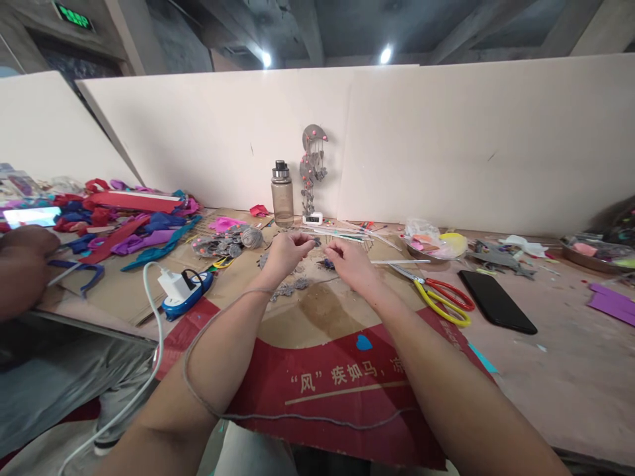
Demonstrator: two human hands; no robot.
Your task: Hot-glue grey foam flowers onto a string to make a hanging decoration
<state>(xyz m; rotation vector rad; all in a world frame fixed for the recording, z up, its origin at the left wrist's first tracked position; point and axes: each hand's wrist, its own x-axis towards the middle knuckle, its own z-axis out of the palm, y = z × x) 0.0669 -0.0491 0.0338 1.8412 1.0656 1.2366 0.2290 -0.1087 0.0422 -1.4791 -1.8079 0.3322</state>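
Holds left hand [294,250] and right hand [348,259] with fingers narrow above cardboard [307,324] on pinkish table [570,370]; cannot tell what they grip. Has grey yarn [292,416] across cardboard. Faces white panels [446,145] under concrete ceiling [354,30].

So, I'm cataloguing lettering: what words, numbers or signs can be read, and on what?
“风”疾如马: red cardboard; next character partly behind the right forearm.
Green sign: too blurred to read.
White digital display: digits too small.
Lit screen: too blurred.
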